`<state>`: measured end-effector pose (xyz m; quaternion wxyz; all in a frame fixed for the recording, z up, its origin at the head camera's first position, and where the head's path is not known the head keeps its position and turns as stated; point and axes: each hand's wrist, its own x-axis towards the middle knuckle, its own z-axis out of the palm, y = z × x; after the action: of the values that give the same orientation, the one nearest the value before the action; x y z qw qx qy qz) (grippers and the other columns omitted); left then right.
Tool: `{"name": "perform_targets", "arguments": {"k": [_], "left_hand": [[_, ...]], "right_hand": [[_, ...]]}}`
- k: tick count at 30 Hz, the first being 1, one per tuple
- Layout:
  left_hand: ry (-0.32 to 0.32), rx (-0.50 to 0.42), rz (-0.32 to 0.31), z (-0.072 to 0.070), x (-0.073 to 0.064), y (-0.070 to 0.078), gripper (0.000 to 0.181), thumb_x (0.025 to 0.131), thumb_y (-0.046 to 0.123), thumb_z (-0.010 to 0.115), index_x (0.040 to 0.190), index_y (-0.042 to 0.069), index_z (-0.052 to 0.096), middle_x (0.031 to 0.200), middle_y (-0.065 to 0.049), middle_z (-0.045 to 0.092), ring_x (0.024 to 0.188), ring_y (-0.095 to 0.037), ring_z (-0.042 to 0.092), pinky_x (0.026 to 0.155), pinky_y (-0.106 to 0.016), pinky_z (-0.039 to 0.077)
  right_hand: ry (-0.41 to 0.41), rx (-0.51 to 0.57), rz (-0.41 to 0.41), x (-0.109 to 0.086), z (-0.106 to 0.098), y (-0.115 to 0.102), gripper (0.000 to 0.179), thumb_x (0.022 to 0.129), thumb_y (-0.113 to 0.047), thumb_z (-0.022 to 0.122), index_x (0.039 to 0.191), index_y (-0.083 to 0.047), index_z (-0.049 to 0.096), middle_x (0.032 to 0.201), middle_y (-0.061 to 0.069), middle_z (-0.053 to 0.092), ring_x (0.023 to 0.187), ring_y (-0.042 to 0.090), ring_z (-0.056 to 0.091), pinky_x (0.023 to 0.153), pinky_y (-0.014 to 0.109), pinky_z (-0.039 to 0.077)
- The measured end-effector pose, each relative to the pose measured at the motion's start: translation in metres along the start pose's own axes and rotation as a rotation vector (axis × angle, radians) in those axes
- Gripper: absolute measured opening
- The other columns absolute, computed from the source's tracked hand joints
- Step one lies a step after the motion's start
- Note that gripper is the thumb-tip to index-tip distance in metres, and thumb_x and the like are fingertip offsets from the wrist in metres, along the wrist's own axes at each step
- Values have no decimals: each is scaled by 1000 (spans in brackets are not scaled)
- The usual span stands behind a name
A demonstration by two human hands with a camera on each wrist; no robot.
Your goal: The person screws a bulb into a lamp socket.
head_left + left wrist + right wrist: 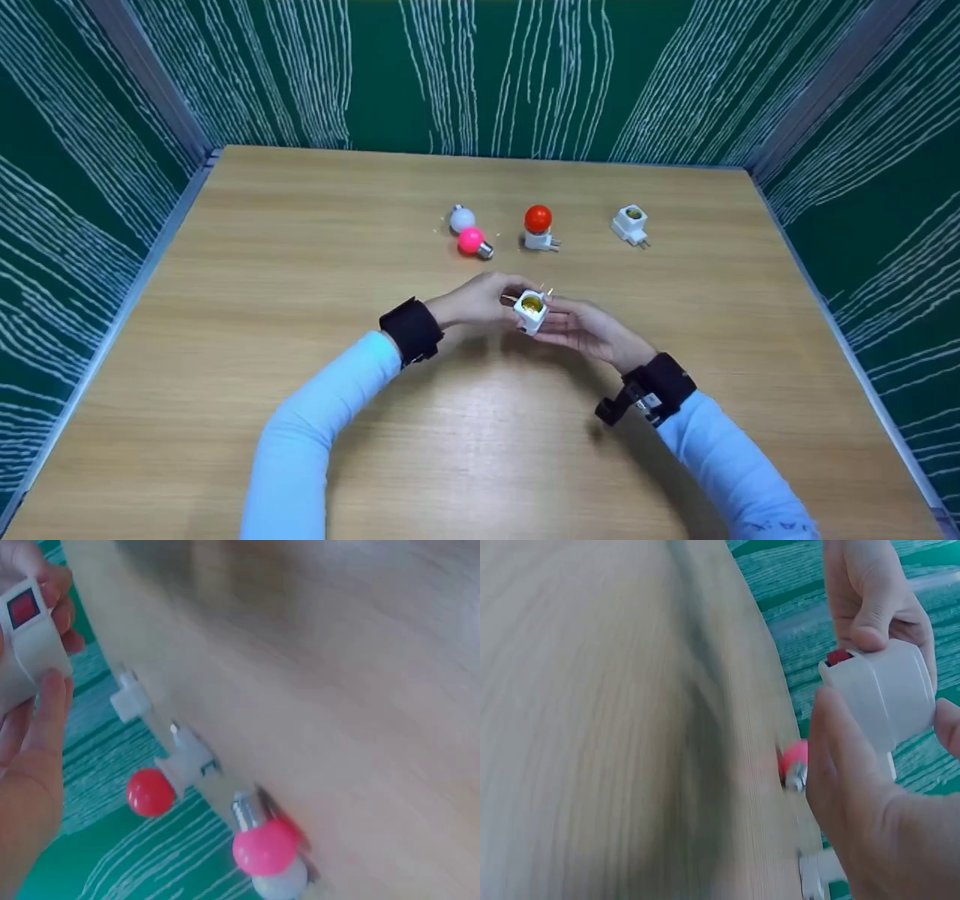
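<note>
Both hands hold a white plug-in lamp socket [529, 318] above the table, its brass-lined opening facing up and its metal prongs pointing away. My left hand [486, 298] grips it from the left, and my right hand [589, 328] has fingers and thumb around its right side. A red switch [23, 609] shows on the socket's body in the left wrist view. In the right wrist view the rounded white housing [889, 694] sits between the two hands, with the left thumb pressing near the switch. Parts of the left fingers are hidden behind the socket in the head view.
Beyond the hands lie a white bulb [462, 218] and a pink bulb [471, 241], close together. To their right a red bulb [538, 218] stands in a white plug socket [537, 241]. Another socket [628, 223], without a bulb, lies farther right. Green patterned walls [480, 75] enclose the wooden table [337, 225].
</note>
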<state>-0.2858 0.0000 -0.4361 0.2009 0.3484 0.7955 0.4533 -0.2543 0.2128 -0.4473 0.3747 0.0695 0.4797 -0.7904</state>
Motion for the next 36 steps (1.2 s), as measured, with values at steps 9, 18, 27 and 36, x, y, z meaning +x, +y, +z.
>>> {"name": "perform_targets", "arguments": {"k": [9,18,27,36], "left_hand": [[91,-67,-18,-4,-9,1,58,75,1,71,128,3,49,124,-12,57,112,-21,54,94,-27,47],[470,28,-142,21,-13,7,57,72,16,76,124,6,55,117,-12,62,101,-21,60,87,-29,50],[420,-17,-122,18,-20,3,47,74,14,75,118,6,59,109,-10,65,96,-18,62,85,-31,52],[435,-4,-85,18,-25,0,53,72,7,74,121,5,54,117,-14,60,106,-24,58,93,-32,47]], "right_hand": [[63,94,-53,-2,17,4,33,89,-18,58,118,-6,45,101,15,65,97,26,64,96,37,46],[129,184,-137,0,33,7,30,87,-20,62,110,-7,49,93,12,66,89,20,64,94,31,48],[137,169,-87,3,32,10,32,90,-18,57,117,-6,43,97,11,65,91,20,64,97,30,44],[112,240,-106,6,41,13,33,87,-14,61,114,-5,45,97,14,64,90,22,64,91,27,49]]}}
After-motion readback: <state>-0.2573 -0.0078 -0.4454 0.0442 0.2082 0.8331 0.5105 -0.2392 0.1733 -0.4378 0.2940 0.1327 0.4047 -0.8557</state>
